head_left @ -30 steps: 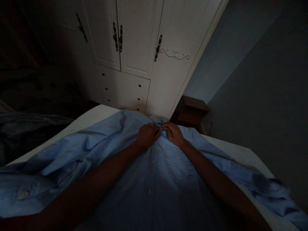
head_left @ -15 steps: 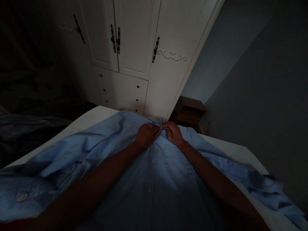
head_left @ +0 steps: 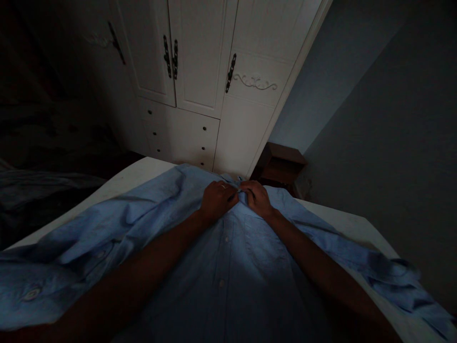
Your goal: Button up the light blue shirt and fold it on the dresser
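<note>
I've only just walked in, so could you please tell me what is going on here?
A person's left hand and right hand meet at the upper front of a blue shirt, both pinching its cloth. The shirt lies front up on a white surface, sleeves spread to either side. Buttons show lower down; the detail between the hands is too dark to make out.

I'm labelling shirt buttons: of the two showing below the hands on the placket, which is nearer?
The upper button, level with the chest pocket; the lower button sits farther from the left hand and right hand.
</note>
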A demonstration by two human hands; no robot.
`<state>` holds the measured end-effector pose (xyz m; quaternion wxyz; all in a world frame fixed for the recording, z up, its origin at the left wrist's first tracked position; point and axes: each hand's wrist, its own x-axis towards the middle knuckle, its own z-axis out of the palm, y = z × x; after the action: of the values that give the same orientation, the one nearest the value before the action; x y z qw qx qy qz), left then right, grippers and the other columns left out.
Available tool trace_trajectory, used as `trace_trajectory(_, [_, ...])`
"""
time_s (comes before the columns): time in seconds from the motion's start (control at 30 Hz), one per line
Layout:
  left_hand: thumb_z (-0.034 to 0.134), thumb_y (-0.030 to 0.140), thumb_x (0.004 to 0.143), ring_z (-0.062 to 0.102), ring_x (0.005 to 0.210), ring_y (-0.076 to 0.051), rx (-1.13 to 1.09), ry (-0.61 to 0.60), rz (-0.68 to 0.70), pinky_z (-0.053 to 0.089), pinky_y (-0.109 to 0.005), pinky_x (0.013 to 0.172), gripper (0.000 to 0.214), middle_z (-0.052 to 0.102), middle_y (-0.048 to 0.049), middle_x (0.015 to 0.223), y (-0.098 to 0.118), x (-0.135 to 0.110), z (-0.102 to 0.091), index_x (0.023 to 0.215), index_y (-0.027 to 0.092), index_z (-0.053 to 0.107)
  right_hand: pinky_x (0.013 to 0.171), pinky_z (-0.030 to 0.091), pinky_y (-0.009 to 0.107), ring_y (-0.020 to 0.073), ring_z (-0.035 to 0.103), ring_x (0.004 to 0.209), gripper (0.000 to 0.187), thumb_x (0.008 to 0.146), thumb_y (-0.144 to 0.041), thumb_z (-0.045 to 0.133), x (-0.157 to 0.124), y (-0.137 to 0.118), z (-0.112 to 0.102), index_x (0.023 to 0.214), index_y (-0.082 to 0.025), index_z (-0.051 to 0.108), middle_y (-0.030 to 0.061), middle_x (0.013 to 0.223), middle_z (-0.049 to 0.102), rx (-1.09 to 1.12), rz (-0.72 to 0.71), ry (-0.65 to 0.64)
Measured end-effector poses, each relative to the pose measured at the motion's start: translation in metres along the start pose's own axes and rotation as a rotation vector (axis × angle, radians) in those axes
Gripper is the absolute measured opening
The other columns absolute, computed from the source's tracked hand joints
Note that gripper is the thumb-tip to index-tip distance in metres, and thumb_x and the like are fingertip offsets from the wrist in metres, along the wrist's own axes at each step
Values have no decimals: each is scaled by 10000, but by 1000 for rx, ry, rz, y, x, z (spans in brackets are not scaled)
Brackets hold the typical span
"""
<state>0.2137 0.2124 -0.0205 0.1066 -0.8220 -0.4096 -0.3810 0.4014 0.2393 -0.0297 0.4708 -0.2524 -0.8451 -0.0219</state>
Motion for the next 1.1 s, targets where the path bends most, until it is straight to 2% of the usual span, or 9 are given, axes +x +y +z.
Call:
trace_trajectory(0.13, [620,231,847,646,756,-198,-8,1,-41,439,-324,699,125,751,-53,809,0,0,0,826,194,737,787,539,355,195,652,893,179,938,-157,459,3,-6,-1,1023,-236,595,65,961,676,29,111,-42])
trace_trajectory(0.23, [623,242,850,651,759,-201,-29,0,-91,449,-324,711,131,751,-53,803,0,0,-1,819,194,740,749,531,342,191,630,875,110,910,-242,556,12,-13,-5,1003,-222,610,91,1060,634,80,203,30])
trace_trajectory(0.33, [621,249,856,657,778,-201,-75,3,-123,458,-326,741,132,755,-50,828,0,0,-2,857,200,744,679,501,300,160,596,755,91,860,-289,615,23,-16,-17,879,-203,636,56,917,628,136,361,100])
trace_trajectory(0.4, [618,244,857,663,795,-203,-95,0,-139,461,-329,759,138,759,-51,852,1,0,-2,887,202,746,592,461,260,131,559,629,129,822,-320,634,30,-17,-28,806,-193,649,4,718,601,237,546,-1])
trace_trajectory(0.47, [616,247,858,668,807,-206,-107,-6,-155,463,-334,770,145,763,-49,873,0,0,-2,905,201,746,478,390,222,100,508,498,187,769,-362,663,35,-17,-37,748,-177,665,-27,583,570,397,766,-231])
trace_trajectory(0.53, [613,256,861,672,817,-207,-116,-12,-165,466,-337,779,151,764,-47,883,0,0,-1,910,201,745,399,314,197,77,478,421,219,717,-381,689,37,-18,-41,726,-162,685,-23,563,602,553,947,-407])
trace_trajectory(0.57, [611,260,863,673,819,-206,-119,-11,-169,467,-337,780,153,764,-46,883,0,0,-1,908,202,745,375,287,189,70,478,405,219,693,-373,701,38,-19,-41,732,-157,696,-12,586,634,610,1013,-437])
trace_trajectory(0.83, [604,265,868,666,774,-198,-128,-7,-144,464,-334,760,152,754,-48,830,-3,0,3,839,201,738,315,260,151,71,540,433,123,654,-226,767,36,-32,-24,725,-143,712,40,690,713,820,1327,-235])
trace_trajectory(1.1, [604,263,870,665,761,-186,-174,-26,-82,488,-318,747,147,742,-50,808,-4,0,4,829,205,733,316,290,138,72,577,466,79,721,-171,757,32,-30,-22,752,-137,693,52,730,723,922,1433,-184])
